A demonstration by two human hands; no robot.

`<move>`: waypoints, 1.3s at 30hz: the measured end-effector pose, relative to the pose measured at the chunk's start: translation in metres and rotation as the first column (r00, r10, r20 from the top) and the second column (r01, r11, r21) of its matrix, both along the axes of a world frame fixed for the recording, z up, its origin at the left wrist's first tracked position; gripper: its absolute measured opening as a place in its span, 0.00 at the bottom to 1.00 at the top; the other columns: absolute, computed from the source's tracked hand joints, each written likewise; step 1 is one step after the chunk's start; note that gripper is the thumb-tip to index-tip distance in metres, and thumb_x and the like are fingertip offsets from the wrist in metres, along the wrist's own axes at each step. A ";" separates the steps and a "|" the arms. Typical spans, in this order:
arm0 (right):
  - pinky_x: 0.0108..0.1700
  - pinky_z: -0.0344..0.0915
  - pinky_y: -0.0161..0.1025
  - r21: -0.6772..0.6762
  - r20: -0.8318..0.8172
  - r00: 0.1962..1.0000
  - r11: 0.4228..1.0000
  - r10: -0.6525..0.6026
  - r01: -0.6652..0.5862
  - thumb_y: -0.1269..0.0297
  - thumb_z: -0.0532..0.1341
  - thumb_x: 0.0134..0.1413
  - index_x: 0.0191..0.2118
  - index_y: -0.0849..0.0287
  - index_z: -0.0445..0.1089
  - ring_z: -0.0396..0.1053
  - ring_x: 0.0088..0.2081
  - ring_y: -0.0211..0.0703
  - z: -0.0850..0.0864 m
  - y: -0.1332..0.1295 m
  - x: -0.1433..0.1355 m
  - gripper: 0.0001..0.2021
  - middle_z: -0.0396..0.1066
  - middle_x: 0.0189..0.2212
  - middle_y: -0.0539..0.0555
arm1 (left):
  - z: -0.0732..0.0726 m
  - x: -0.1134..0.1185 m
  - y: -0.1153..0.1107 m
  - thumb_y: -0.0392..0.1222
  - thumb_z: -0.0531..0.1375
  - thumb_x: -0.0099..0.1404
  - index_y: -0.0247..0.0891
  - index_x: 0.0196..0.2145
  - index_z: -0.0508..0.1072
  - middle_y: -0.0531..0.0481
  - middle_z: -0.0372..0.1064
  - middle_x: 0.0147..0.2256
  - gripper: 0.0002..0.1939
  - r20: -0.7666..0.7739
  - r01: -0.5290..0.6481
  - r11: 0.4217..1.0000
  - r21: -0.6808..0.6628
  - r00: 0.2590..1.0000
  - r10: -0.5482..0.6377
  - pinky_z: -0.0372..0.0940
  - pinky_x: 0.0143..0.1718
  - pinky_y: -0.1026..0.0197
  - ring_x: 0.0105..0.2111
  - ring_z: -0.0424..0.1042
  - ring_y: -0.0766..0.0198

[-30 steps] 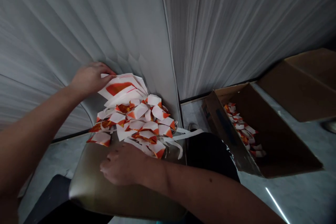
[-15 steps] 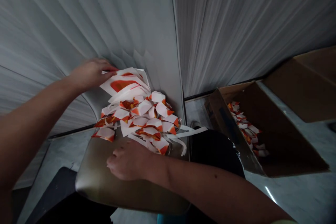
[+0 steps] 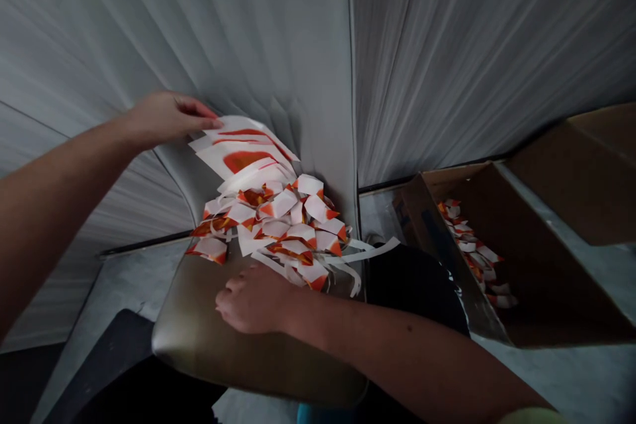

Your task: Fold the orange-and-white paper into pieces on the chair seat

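Lower centre: right hand (image 3: 256, 299), its grip being hidden. Centre left: paper sheets (image 3: 244, 158), slanting down-right, being pinched by left hand (image 3: 171, 119).

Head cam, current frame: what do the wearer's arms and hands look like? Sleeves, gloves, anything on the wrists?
Left hand and right hand: no gloves. Both forearms bare, no watch or bracelet visible. A pale yellow-green sleeve edge shows at bottom right; no left sleeve in view.
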State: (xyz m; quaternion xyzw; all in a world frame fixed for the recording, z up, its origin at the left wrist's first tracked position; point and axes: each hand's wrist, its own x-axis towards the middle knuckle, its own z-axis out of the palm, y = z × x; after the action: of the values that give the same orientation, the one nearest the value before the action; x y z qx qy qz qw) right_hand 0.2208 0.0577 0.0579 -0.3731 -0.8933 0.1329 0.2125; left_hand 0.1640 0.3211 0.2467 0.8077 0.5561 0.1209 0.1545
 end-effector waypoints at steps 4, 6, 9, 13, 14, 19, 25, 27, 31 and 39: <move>0.36 0.70 0.46 -0.019 0.023 1.000 1.000 -0.005 0.005 0.63 0.54 0.69 0.41 0.60 0.76 0.78 0.37 0.48 -0.001 0.002 0.005 0.14 0.81 0.37 0.57 | 0.013 -0.003 -0.011 0.55 0.64 0.64 0.28 0.52 0.76 0.50 0.77 0.42 0.29 0.147 -0.056 0.948 0.313 0.989 0.010 0.65 0.58 0.50 0.40 0.70 0.69; 0.36 0.69 0.44 -0.028 0.031 1.000 1.000 -0.008 0.009 0.63 0.54 0.69 0.40 0.61 0.76 0.78 0.38 0.48 0.000 0.002 0.011 0.14 0.81 0.37 0.58 | 0.013 -0.012 -0.017 0.59 0.62 0.63 0.25 0.52 0.75 0.51 0.75 0.42 0.33 0.238 -0.091 0.880 0.467 0.971 -0.026 0.66 0.56 0.50 0.41 0.71 0.69; 0.35 0.68 0.45 -0.029 0.039 0.999 1.000 -0.004 0.005 0.65 0.52 0.70 0.40 0.62 0.77 0.78 0.38 0.50 0.005 0.003 0.019 0.15 0.80 0.36 0.60 | -0.004 -0.036 -0.042 0.57 0.63 0.60 0.26 0.47 0.76 0.53 0.73 0.37 0.30 0.477 -0.226 0.772 0.594 0.871 -0.112 0.68 0.51 0.55 0.38 0.71 0.70; 0.37 0.68 0.44 -0.071 0.023 0.997 0.994 -0.077 0.078 0.65 0.53 0.70 0.37 0.62 0.77 0.78 0.39 0.51 0.011 0.006 0.030 0.16 0.81 0.37 0.60 | -0.057 -0.071 -0.117 0.49 0.69 0.52 0.35 0.35 0.76 0.56 0.70 0.28 0.17 0.872 -0.492 0.835 0.246 0.489 0.031 0.69 0.37 0.63 0.29 0.70 0.69; 0.39 0.68 0.43 -0.099 -0.004 0.995 0.990 -0.103 0.102 0.65 0.55 0.69 0.37 0.61 0.77 0.78 0.39 0.49 0.013 0.006 0.032 0.15 0.81 0.37 0.59 | -0.072 -0.078 -0.140 0.48 0.69 0.52 0.37 0.35 0.76 0.56 0.72 0.28 0.15 0.911 -0.485 0.867 0.114 0.400 0.104 0.69 0.35 0.64 0.29 0.70 0.68; 0.45 0.67 0.43 -0.148 -0.116 0.955 0.955 -0.274 0.256 0.63 0.53 0.71 0.49 0.61 0.76 0.76 0.43 0.47 0.018 -0.001 0.048 0.15 0.79 0.46 0.61 | -0.131 -0.104 -0.240 0.48 0.70 0.53 0.41 0.37 0.77 0.50 0.79 0.32 0.15 0.856 -0.284 0.836 -0.470 0.087 0.510 0.75 0.36 0.58 0.35 0.79 0.57; 0.40 0.70 0.41 -0.511 -0.575 0.565 0.799 -0.592 0.317 0.53 0.62 0.62 0.60 0.54 0.68 0.69 0.32 0.37 0.014 -0.020 0.059 0.23 0.73 0.50 0.55 | -0.156 -0.120 -0.300 0.48 0.72 0.52 0.39 0.39 0.78 0.49 0.79 0.31 0.18 0.787 -0.235 0.769 -0.595 0.028 0.617 0.76 0.36 0.56 0.36 0.81 0.54; 0.38 0.70 0.39 -0.583 -0.592 0.485 0.758 -0.644 0.293 0.53 0.65 0.58 0.60 0.53 0.66 0.69 0.33 0.36 0.011 -0.025 0.059 0.25 0.70 0.54 0.56 | -0.157 -0.124 -0.307 0.50 0.73 0.51 0.39 0.39 0.78 0.49 0.79 0.30 0.20 0.808 -0.204 0.796 -0.571 0.037 0.589 0.76 0.36 0.56 0.36 0.81 0.53; 0.28 0.64 0.35 -0.724 -0.534 0.429 0.656 -0.728 0.212 0.53 0.67 0.53 0.46 0.56 0.70 0.68 0.27 0.35 0.010 -0.027 0.061 0.17 0.74 0.39 0.52 | -0.160 -0.132 -0.309 0.52 0.74 0.49 0.39 0.38 0.79 0.48 0.80 0.31 0.21 0.793 -0.114 0.792 -0.600 0.048 0.608 0.75 0.33 0.57 0.34 0.81 0.54; 0.21 0.50 0.32 -0.683 -0.509 0.529 0.693 -0.678 0.231 0.49 0.67 0.55 0.25 0.56 0.66 0.57 0.19 0.31 0.020 -0.028 0.070 0.18 0.63 0.17 0.44 | -0.173 -0.139 -0.303 0.53 0.74 0.48 0.40 0.36 0.82 0.49 0.80 0.32 0.20 0.808 -0.176 0.832 -0.526 0.200 0.554 0.69 0.27 0.63 0.28 0.76 0.61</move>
State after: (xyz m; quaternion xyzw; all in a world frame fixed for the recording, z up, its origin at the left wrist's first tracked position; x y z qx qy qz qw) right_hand 0.2906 0.0298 0.0781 -0.5606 -0.5156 0.4507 0.4655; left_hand 0.0249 0.0178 0.0742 0.3824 0.5451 0.5112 0.5435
